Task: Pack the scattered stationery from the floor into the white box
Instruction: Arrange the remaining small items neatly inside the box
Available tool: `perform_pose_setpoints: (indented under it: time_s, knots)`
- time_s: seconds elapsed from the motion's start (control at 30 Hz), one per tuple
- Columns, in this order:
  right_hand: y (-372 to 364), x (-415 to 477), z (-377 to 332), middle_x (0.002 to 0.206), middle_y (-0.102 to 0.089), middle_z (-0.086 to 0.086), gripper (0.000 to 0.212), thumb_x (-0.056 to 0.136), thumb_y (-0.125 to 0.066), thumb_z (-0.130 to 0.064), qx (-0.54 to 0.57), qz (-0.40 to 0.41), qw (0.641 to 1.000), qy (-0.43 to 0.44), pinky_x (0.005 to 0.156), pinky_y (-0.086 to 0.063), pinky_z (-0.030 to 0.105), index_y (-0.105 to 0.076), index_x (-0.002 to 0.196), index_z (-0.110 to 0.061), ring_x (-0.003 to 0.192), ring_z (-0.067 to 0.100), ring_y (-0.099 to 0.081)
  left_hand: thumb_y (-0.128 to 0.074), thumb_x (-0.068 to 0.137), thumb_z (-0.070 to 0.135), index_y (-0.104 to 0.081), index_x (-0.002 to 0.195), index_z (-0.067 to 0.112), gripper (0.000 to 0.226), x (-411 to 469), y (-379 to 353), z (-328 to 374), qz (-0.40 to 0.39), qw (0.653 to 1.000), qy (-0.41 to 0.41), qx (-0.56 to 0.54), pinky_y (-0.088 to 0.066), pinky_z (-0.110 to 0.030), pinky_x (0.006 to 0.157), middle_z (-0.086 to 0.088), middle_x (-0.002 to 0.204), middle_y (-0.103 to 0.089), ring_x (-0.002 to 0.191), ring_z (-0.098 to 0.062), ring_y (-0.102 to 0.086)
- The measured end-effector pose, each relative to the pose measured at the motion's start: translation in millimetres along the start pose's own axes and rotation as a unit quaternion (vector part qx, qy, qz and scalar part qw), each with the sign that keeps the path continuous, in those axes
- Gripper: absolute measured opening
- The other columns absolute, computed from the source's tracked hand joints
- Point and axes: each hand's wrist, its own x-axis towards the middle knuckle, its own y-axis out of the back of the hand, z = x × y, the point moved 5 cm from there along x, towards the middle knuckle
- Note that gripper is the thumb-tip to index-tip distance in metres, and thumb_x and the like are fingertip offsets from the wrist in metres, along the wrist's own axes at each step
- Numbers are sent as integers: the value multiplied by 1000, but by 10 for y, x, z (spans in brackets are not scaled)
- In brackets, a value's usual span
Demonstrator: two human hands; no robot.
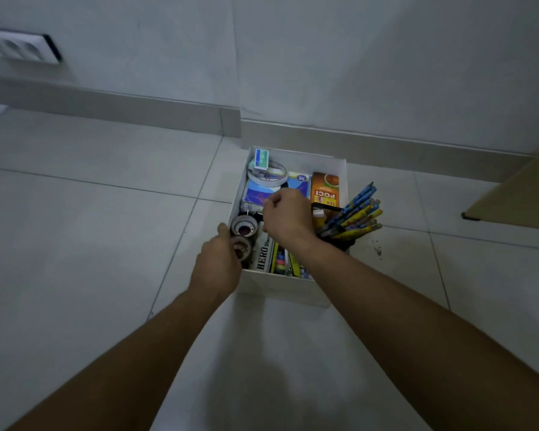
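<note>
2 hands at white box (277, 286): L hand (218, 262) on its left wall, R hand (288, 214) curled inside; grips unclear.

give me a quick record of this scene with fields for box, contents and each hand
box: white box on the tiled floor, near the wall corner
contents: tape rolls, HERO box, orange box, pencils in a black holder
left hand: at the box's left wall, beside the tape rolls
right hand: inside the box, fingers curled; what it holds is hidden
</note>
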Motion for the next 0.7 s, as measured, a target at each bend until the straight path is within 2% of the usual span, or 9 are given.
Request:
perform_pose_setpoints:
  time_s: [0.07, 0.13, 0.23, 0.27, 0.33, 0.4, 0.5, 0.6, 0.7]
  knots:
    - [-103, 164, 45, 89, -68, 19, 19, 92, -53, -10, -20, 2, 999, -32, 67, -58, 37, -66, 88, 3, 79, 33, -68, -41, 94, 3, -32, 142, 4, 49, 10, -7, -34, -5, 1000, -1, -4, -48, -43, 82, -24, 118, -61, 105, -41, -59]
    - [-161, 286, 50, 100, -67, 21, 19, 92, -52, -9, -45, 13, 998, -44, 66, -48, 29, -66, 96, 4, 89, 34, -65, -40, 94, 5, -35, 138, 5, 44, 19, -16, -59, -2, 1000, -12, -5, -50, -44, 82, -23, 115, -63, 103, -40, -59]
    - [-242, 391, 79, 108, -67, 18, 22, 91, -52, -5, -33, 3, 998, -53, 74, -56, 34, -66, 108, -3, 92, 32, -66, -39, 96, 9, -46, 119, 8, 24, 14, 1, -109, 13, 999, -29, -23, -53, -48, 78, -19, 104, -67, 94, -39, -62]
    - [-267, 392, 89, 111, -66, 19, 26, 91, -52, -5, -18, -5, 998, -55, 78, -58, 38, -63, 114, -6, 91, 33, -67, -39, 96, 10, -48, 117, 8, 23, 11, 9, -126, 16, 999, -35, -30, -53, -49, 78, -19, 102, -67, 94, -39, -62]
    - [-267, 310, 74, 108, -67, 18, 28, 93, -52, -8, 6, -9, 999, -34, 75, -59, 43, -59, 120, -11, 83, 31, -69, -38, 98, 13, -53, 117, 8, 24, -6, 22, -159, 18, 997, -43, -54, -53, -47, 78, -17, 100, -69, 93, -38, -63]
    - [-214, 80, 20, 96, -69, 10, 22, 93, -53, -12, 50, 0, 999, 23, 68, -59, 43, -60, 113, -15, 72, 28, -68, -39, 100, 16, -57, 118, 9, 26, -21, 33, -187, 24, 994, -51, -91, -54, -42, 78, -15, 100, -70, 92, -34, -65]
    - [-3, -464, 15, 88, -70, -1, 9, 91, -61, -15, 145, 23, 986, 83, 57, -57, 36, -63, 98, -21, 60, 21, -65, -43, 100, 21, -58, 130, 14, 34, -19, 48, -246, 33, 991, -48, -124, -51, -29, 81, -11, 109, -72, 99, -27, -66]
    - [313, -951, 215, 76, -70, 5, 9, 90, -63, -5, 221, 49, 971, 74, 40, -47, 29, -65, 90, -13, 40, 17, -54, -43, 100, 22, -54, 136, 16, 38, -40, 49, -270, 24, 986, -40, -163, -53, -33, 88, -8, 116, -70, 104, -23, -65]
    - [673, -1219, 492, 71, -69, 8, 18, 89, -62, 2, 238, 124, 961, 73, 41, -47, 28, -65, 89, -16, 43, 16, -54, -43, 101, 21, -52, 137, 16, 38, -96, 49, -257, 4, 982, -47, -184, -52, -34, 93, -7, 119, -69, 107, -21, -64]
